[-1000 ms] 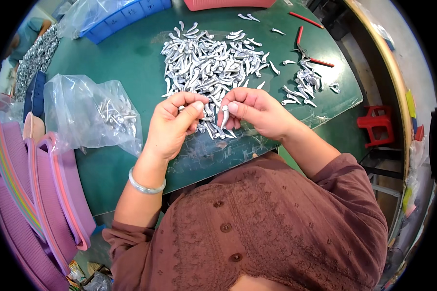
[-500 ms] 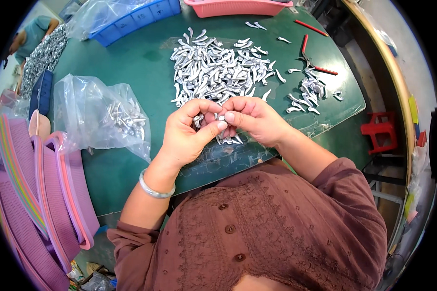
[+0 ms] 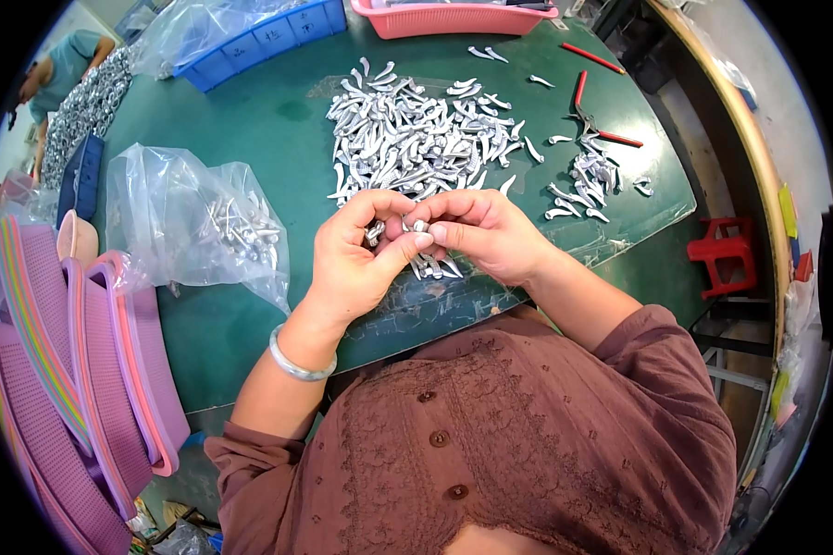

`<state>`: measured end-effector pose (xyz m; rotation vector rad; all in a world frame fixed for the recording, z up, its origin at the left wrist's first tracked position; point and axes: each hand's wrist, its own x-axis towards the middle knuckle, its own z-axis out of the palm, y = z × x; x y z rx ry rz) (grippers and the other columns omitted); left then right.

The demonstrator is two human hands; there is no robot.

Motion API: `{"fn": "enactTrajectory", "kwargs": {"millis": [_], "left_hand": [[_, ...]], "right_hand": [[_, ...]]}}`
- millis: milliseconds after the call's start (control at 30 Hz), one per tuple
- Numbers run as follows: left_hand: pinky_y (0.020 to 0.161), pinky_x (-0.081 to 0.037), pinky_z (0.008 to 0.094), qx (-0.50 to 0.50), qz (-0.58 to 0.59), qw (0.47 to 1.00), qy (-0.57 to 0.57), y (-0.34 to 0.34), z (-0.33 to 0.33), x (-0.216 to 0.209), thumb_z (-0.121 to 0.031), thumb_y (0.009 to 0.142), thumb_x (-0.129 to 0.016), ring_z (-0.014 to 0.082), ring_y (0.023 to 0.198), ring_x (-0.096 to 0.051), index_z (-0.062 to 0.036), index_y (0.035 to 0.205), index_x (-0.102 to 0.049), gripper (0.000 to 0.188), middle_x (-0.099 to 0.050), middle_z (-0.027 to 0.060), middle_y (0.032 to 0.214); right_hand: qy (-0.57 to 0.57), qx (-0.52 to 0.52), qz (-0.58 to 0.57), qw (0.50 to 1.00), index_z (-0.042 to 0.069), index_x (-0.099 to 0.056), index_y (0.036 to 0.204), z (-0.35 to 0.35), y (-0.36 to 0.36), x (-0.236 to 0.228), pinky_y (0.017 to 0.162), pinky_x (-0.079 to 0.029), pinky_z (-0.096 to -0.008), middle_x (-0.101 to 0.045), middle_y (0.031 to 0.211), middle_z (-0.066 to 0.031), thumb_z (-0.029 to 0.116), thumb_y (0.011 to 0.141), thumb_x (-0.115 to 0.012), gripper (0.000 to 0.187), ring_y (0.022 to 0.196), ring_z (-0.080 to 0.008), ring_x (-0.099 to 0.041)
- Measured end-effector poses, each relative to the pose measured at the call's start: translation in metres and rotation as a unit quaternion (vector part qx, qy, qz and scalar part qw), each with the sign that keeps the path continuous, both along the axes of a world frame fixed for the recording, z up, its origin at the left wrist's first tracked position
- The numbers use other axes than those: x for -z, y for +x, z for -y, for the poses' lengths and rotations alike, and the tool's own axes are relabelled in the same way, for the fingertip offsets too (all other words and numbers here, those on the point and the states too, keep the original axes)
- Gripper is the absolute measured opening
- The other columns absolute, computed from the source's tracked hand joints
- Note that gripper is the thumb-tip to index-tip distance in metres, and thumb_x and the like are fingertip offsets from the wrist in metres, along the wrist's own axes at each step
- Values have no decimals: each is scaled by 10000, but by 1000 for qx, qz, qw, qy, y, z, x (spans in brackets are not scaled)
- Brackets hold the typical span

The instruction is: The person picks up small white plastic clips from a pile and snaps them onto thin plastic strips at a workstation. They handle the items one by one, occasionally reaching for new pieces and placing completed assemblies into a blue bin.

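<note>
My left hand (image 3: 356, 254) is closed, with several small silver metal parts (image 3: 374, 233) curled in its fingers. Between the thumbs and fingertips of both hands sits one small silver piece (image 3: 420, 226); my right hand (image 3: 486, 233) pinches it from the right. Its exact shape is mostly covered by the fingers. Just beyond my hands spreads a big heap of curved, claw-shaped silver metal pieces (image 3: 416, 139). A few more such pieces (image 3: 435, 266) lie under my hands near the table edge. A smaller pile of them (image 3: 594, 176) is off to the right.
Red-handled pliers (image 3: 585, 116) and a red stick-like tool (image 3: 592, 57) lie at the right. A clear plastic bag (image 3: 171, 222) of metal parts sits left, beside stacked purple baskets (image 3: 139, 370). Blue (image 3: 264, 42) and pink (image 3: 453, 20) bins stand far back; a red stool (image 3: 722, 257) is right.
My fingertips have shifted slightly around the small silver piece, which shows a little more between them now. The heap and the other things lie as before.
</note>
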<state>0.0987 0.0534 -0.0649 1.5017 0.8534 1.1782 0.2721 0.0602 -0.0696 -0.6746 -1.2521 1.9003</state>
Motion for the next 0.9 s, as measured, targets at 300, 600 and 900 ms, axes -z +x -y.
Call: {"fn": "enactTrajectory", "kwargs": {"millis": [300,600,900], "left_hand": [[590,-371,163,4,-18,1000,14,-2,-3,3,-7,689,-659,38,652,-428,-14,890,-536,237,-501,-15,739],[576,-375,176,20,-18,999,-19,-5,-4,2,-24,690,-659,45,652,-440,-25,860,-590,183,-513,-20,724],[588,-376,181,15,-21,1000,-4,-6,-7,1,-25,729,-620,50,652,-451,-18,875,-604,147,-534,-3,745]], "right_hand": [[-4,38,-1,999,14,-470,1071,-1,-1,-8,663,-424,-210,-559,859,-22,74,803,-542,284,761,-75,-521],[-8,58,11,998,13,-461,1062,-3,-1,-14,593,-419,-196,-560,808,-22,60,798,-543,281,679,-70,-518],[-39,69,48,996,-2,-464,1039,-3,0,-20,518,-411,-184,-565,768,-40,65,811,-518,244,598,-75,-516]]}}
